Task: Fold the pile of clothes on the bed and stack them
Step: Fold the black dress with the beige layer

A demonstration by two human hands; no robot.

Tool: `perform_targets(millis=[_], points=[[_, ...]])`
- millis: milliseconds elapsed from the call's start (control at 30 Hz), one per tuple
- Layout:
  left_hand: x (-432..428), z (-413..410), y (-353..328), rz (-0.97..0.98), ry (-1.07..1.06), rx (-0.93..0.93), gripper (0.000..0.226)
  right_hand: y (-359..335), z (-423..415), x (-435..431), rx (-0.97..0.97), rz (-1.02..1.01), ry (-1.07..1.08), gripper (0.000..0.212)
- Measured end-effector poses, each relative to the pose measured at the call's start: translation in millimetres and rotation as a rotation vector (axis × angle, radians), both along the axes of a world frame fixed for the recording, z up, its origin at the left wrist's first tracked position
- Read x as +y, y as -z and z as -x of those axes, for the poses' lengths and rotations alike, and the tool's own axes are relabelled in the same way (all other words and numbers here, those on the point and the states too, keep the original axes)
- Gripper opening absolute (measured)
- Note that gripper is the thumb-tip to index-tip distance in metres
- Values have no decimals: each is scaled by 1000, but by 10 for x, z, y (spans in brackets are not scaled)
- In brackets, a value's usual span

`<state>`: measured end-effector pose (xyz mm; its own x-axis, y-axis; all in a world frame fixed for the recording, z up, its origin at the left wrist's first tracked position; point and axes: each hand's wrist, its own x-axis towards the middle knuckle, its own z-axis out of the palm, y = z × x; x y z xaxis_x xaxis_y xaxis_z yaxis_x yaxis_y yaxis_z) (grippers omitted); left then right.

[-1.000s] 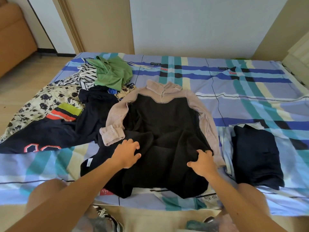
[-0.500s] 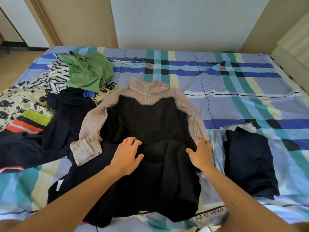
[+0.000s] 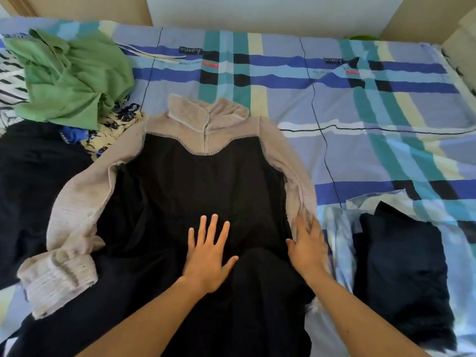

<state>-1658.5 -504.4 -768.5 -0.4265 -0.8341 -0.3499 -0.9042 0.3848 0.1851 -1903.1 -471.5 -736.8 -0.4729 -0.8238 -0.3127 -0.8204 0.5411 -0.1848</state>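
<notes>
A black dress with beige knit collar and sleeves (image 3: 201, 181) lies spread flat on the plaid bed sheet (image 3: 373, 155), collar away from me. My left hand (image 3: 208, 253) presses flat on its black middle, fingers straight and spread. My right hand (image 3: 307, 243) lies flat along the dress's right edge, on the beige sleeve. A folded dark navy garment (image 3: 401, 274) sits to the right on a folded light blue piece (image 3: 337, 233). The unfolded pile is at the left: a green garment (image 3: 69, 78), a striped one (image 3: 10, 81), a floral one (image 3: 113, 127) and dark clothes (image 3: 33, 181).
The far and right part of the bed sheet shows bare plaid. A pale wall (image 3: 257, 14) runs behind the bed, and a green object (image 3: 363, 37) peeks over the far edge.
The view has come closer to the bed. Both hands slid up the dress away from me and flattened out, the left now with straight spread fingers on the black fabric.
</notes>
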Motion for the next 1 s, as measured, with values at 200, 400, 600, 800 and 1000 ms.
perform_targets(millis=[200,400,600,800,1000], points=[[52,-1,191,160,-2,-7,84,110,36,-26,17,4,-9,77],[61,36,294,253,-24,-13,83,198,67,-61,48,-27,-70,80],[-13,110,132,117,31,-135,85,-26,61,-91,-4,-98,-90,88],[-114,153,172,-1,35,-190,86,5,88,-153,-18,-121,-66,94],[-88,153,29,-13,65,-254,86,-81,235,-302,21,-167,-135,92]])
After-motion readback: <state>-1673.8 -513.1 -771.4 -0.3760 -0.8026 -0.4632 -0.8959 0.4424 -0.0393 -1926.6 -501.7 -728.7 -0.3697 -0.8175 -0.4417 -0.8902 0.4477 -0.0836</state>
